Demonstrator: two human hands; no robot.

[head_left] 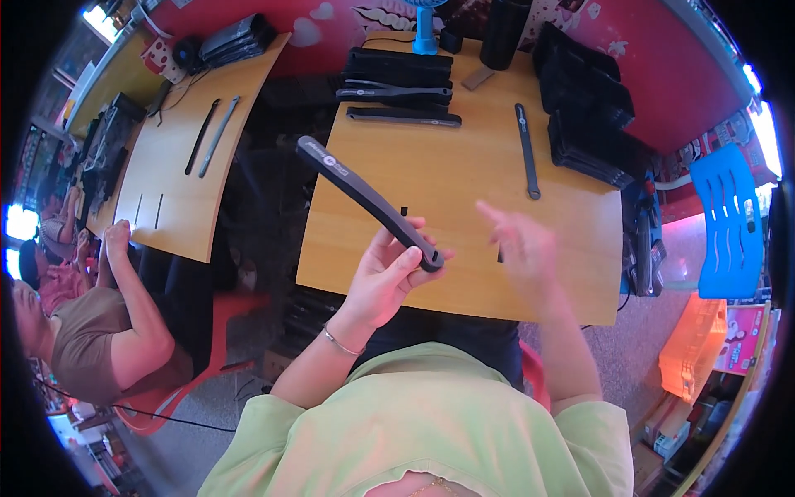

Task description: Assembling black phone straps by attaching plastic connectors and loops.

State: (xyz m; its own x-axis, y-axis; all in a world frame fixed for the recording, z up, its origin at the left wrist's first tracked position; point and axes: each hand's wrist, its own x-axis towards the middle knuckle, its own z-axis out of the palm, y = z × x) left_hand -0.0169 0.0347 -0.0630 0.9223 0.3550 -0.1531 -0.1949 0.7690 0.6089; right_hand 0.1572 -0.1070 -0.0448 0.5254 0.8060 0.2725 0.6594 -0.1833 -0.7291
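Note:
A long, slim black strip [352,186] with a dark grey face, a pale printed mark near its far end and a slot at its near end is in my left hand [385,277]. The thumb and fingers close on the near end, and the strip slants up to the far left over the table. My right hand [526,248] hovers to the right of it, apart from the strip. Motion blurs that hand slightly; its index finger is stretched out and I see nothing held. A similar strip [527,153] lies alone beyond the right hand.
Stacked black strips [397,83] lie at the wooden table's [464,170] far left. Piled dark strips [588,116] line its right edge. A blue fan [425,33] and a black cylinder [505,33] stand behind. Left, a seated person [124,331] works at another table [178,182].

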